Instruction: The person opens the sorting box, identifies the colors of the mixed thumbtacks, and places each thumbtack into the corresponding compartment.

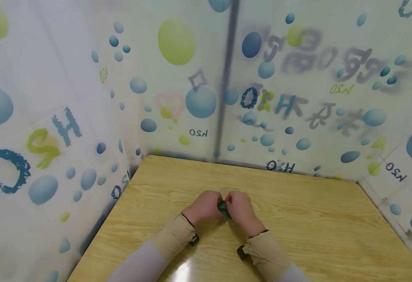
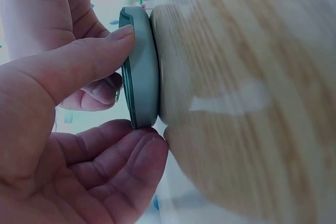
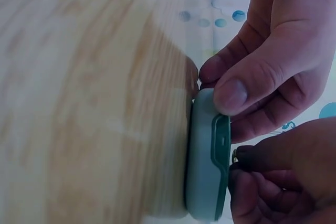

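Upright on its edge on the table stands a flat rounded case (image 2: 144, 72), pale green with a darker green face; its exact kind is not clear. My left hand (image 1: 204, 205) holds it, thumb against the rim of the face and fingers at its side, as the left wrist view shows. In the right wrist view, my right hand (image 3: 286, 171) pinches a tiny shiny gold-coloured thing (image 3: 234, 155) close to the green face. The fingertips hide most of that small thing. From the head view, the green case (image 1: 223, 210) shows between both hands.
A wood-grain table (image 1: 163, 176) with a glossy top lies beneath the hands. A pale rounded shape (image 1: 229, 190) appears just beyond them, too faint to identify. Curtains (image 1: 177, 94) printed with bubbles and letters hang behind the table and at both sides.
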